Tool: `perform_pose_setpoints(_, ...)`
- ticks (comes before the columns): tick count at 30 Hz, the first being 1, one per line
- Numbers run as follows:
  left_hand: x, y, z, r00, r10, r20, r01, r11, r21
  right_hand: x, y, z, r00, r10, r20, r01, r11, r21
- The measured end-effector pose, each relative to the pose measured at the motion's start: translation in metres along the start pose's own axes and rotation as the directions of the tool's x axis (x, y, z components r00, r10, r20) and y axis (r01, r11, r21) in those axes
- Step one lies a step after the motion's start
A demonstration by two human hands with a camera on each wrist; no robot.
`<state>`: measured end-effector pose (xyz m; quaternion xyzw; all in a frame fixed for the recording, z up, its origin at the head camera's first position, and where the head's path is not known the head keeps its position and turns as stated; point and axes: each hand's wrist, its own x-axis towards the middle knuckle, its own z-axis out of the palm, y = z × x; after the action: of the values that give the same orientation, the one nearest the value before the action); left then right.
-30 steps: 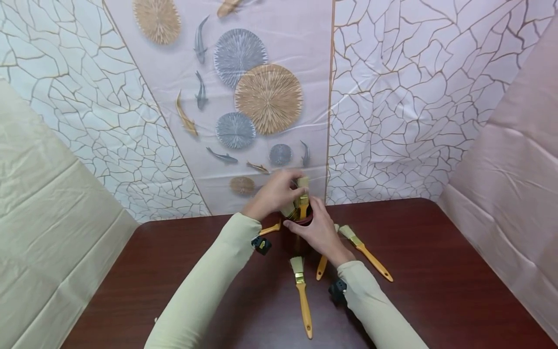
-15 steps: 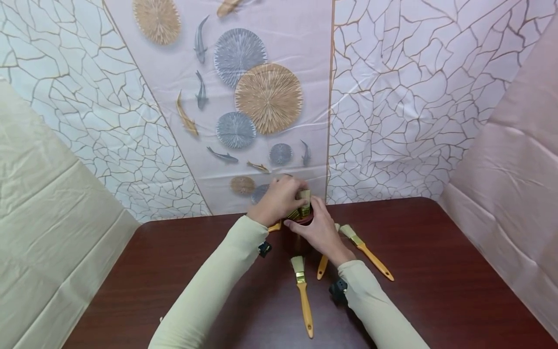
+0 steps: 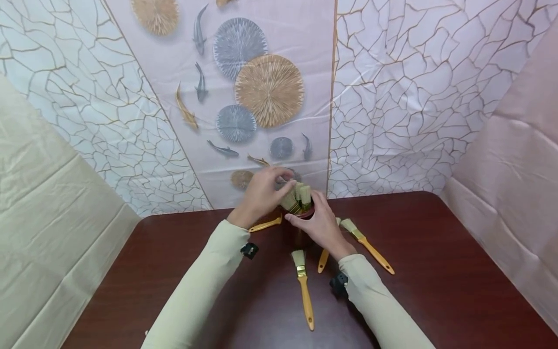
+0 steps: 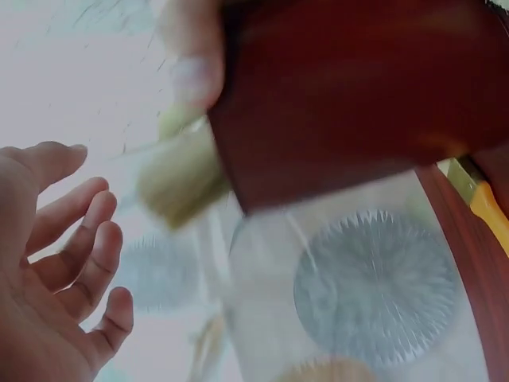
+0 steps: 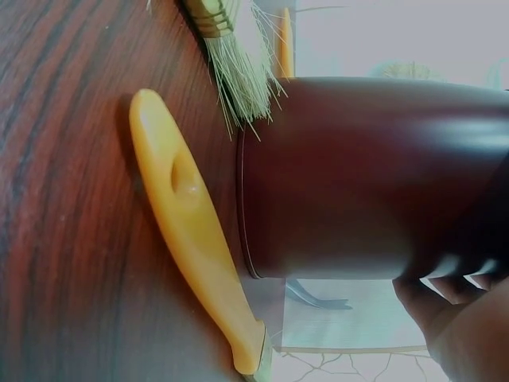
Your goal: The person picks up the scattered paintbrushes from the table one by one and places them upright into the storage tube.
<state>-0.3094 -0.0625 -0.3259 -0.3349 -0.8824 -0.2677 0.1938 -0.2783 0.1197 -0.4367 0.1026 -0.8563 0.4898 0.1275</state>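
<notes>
Wrinkled, patterned cloth (image 3: 314, 97) backs a reddish-brown table (image 3: 436, 271).

Left hand (image 3: 261, 193) now off the brush (image 3: 305, 195)

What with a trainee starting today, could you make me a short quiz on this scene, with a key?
1. True or false: the right hand holds the dark red container.
2. What does the left hand hold? (a) a brush (b) nothing (c) the dark red container
3. Fill in: the brushes in the dark red container stand with their bristles pointing ____.

Key: 1 true; 2 b; 3 up.
</notes>
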Motion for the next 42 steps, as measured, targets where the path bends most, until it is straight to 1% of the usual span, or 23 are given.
perform_pose_setpoints(2,-0.003,-0.008,-0.008,0.999,-0.036,-0.032,0.034,0.997,-0.064,0.001,0.001,-0.002,1.0,-0.007,-0.009,0.007,1.0,-0.001)
perform_pose_setpoints(4,-0.008,-0.016,-0.016,0.995,-0.097,-0.031,0.093,0.989,-0.119,0.001,0.003,-0.003,1.0,-0.002,-0.01,0.002,1.0,-0.007)
perform_pose_setpoints(7,-0.015,-0.03,-0.021,0.981,-0.195,0.014,0.194,0.965,-0.175,0.0,0.005,-0.005,1.0,0.008,-0.001,-0.008,1.0,-0.018)
perform_pose_setpoints(10,-0.023,-0.043,-0.022,0.958,-0.275,0.077,0.285,0.938,-0.197,-0.001,0.007,-0.005,1.0,0.014,0.002,-0.014,1.0,-0.028)
perform_pose_setpoints(12,-0.027,-0.052,-0.018,0.945,-0.306,0.114,0.322,0.929,-0.183,-0.001,0.007,-0.005,1.0,0.014,-0.001,-0.014,0.999,-0.029)
perform_pose_setpoints(14,-0.031,-0.061,-0.011,0.934,-0.325,0.151,0.346,0.926,-0.153,-0.001,0.007,-0.005,1.0,0.015,-0.002,-0.016,1.0,-0.026)
perform_pose_setpoints(16,-0.036,-0.068,-0.002,0.92,-0.34,0.195,0.369,0.92,-0.134,-0.001,0.007,-0.005,1.0,0.019,0.0,-0.019,1.0,-0.025)
perform_pose_setpoints(18,-0.041,-0.076,0.008,0.906,-0.349,0.238,0.388,0.911,-0.138,-0.003,0.006,-0.005,1.0,0.029,0.004,-0.029,0.999,-0.025)
perform_pose_setpoints(22,-0.051,-0.089,0.027,0.867,-0.39,0.31,0.451,0.879,-0.156,-0.004,0.003,-0.004,0.999,0.043,0.01,-0.043,0.999,-0.023)
perform_pose_setpoints(24,-0.054,-0.097,0.034,0.853,-0.393,0.344,0.464,0.873,-0.152,-0.004,0.001,-0.003,0.999,0.049,0.01,-0.049,0.999,-0.023)
perform_pose_setpoints(25,-0.055,-0.1,0.037,0.848,-0.388,0.362,0.462,0.875,-0.146,-0.003,0.001,-0.002,0.999,0.049,0.009,-0.049,0.999,-0.022)
perform_pose_setpoints(28,-0.055,-0.108,0.046,0.855,-0.316,0.41,0.398,0.908,-0.129,-0.002,-0.001,-0.002,0.999,0.051,0.004,-0.051,0.998,-0.023)
perform_pose_setpoints(29,-0.055,-0.109,0.049,0.855,-0.295,0.427,0.379,0.917,-0.125,-0.002,-0.001,-0.002,0.999,0.051,0.002,-0.051,0.998,-0.024)
perform_pose_setpoints(31,-0.055,-0.11,0.055,0.849,-0.279,0.449,0.364,0.925,-0.114,-0.002,-0.002,-0.002,0.999,0.049,-0.001,-0.049,0.999,-0.023)
perform_pose_setpoints(32,-0.055,-0.11,0.059,0.843,-0.286,0.456,0.37,0.923,-0.107,-0.002,-0.002,-0.002,0.999,0.047,-0.002,-0.047,0.999,-0.024)
perform_pose_setpoints(34,-0.055,-0.109,0.066,0.825,-0.331,0.457,0.41,0.908,-0.082,-0.002,-0.002,-0.002,0.999,0.04,-0.003,-0.04,0.999,-0.024)
perform_pose_setpoints(35,-0.056,-0.107,0.07,0.814,-0.362,0.454,0.434,0.899,-0.062,-0.002,-0.002,-0.002,0.999,0.038,-0.003,-0.038,0.999,-0.022)
perform_pose_setpoints(38,-0.055,-0.102,0.079,0.794,-0.43,0.429,0.467,0.884,0.021,-0.002,-0.003,-0.001,0.999,0.033,0.0,-0.033,0.999,-0.019)
perform_pose_setpoints(40,-0.054,-0.099,0.084,0.785,-0.458,0.417,0.476,0.877,0.069,-0.001,-0.003,0.0,0.999,0.035,0.004,-0.035,0.999,-0.014)
perform_pose_setpoints(42,-0.053,-0.096,0.087,0.779,-0.478,0.406,0.481,0.871,0.101,-0.001,-0.004,0.001,0.999,0.039,0.006,-0.039,0.999,-0.011)
